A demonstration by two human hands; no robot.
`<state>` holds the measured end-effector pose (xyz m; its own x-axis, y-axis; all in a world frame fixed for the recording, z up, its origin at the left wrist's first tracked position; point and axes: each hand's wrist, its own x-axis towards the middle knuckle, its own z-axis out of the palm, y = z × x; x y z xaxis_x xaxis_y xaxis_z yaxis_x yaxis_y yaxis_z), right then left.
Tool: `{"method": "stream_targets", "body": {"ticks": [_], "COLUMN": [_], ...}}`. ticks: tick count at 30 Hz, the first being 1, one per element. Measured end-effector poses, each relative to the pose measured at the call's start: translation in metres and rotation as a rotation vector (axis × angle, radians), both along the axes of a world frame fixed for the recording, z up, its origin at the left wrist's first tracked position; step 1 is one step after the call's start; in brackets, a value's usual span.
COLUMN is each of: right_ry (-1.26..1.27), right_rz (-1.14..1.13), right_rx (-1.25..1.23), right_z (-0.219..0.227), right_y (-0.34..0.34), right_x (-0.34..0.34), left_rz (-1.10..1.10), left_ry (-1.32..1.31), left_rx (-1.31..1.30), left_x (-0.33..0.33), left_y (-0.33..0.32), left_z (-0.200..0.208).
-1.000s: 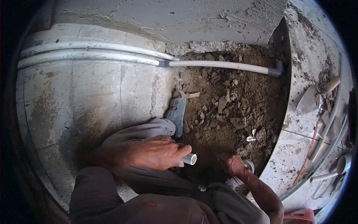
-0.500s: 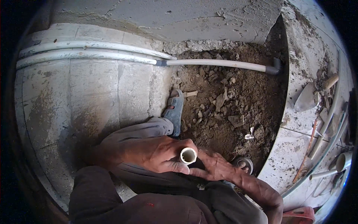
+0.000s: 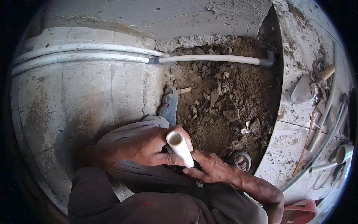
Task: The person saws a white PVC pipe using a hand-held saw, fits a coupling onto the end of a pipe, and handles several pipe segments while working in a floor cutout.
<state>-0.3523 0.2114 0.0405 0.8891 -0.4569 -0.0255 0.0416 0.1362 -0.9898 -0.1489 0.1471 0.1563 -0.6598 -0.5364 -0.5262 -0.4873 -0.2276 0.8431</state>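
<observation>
A white plastic pipe (image 3: 182, 150) stands tilted between my hands above my knees, its hollow end facing up toward me. My left hand (image 3: 162, 147) is closed round it near that end, with thumb and fingers on either side. Lower down, my right hand (image 3: 209, 166) grips the same pipe with thumb and fingers. The pipe's lower part is hidden behind the hands. Beyond them, another white pipe (image 3: 212, 58) runs along the wall base to a dark grey elbow (image 3: 267, 59); a grey coupling (image 3: 153, 61) joins it on the left.
Broken soil and rubble (image 3: 212, 100) lie in front of my feet. A trowel (image 3: 306, 87) rests on the tiled ledge (image 3: 276, 149) at right, beside a hose (image 3: 324, 149), loose pipes and a larger pipe piece (image 3: 344, 154). A red container (image 3: 304, 209) stands at lower right.
The pipe in my hands has tipped, so its side now shows below the open end. My left hand has moved up a little; the whole view has shifted slightly.
</observation>
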Motion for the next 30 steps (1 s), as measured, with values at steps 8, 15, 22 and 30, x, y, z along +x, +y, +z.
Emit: {"method": "stream_targets", "body": {"ticks": [8, 15, 22, 30], "right_ry": [0.149, 0.371, 0.671, 1.454], "right_rz": [-0.34, -1.163, -1.596, -1.203], "right_rx": [0.143, -0.102, -0.193, -0.908], "right_z": [-0.008, -0.054, -0.059, -0.096], "right_y": [-0.013, -0.069, -0.106, -0.129], "right_x": [-0.022, -0.092, -0.235, -0.399], "left_rz": [0.345, -0.097, -0.16, -0.27], "left_ry": [-0.147, -0.292, -0.255, -0.298], "left_rx": [0.067, -0.163, -0.284, -0.162], "left_x": [0.0, -0.001, -0.006, 0.0], "left_y": [0.0, -0.013, -0.005, -0.005], "left_z": [0.001, -0.002, 0.0, 0.005]}}
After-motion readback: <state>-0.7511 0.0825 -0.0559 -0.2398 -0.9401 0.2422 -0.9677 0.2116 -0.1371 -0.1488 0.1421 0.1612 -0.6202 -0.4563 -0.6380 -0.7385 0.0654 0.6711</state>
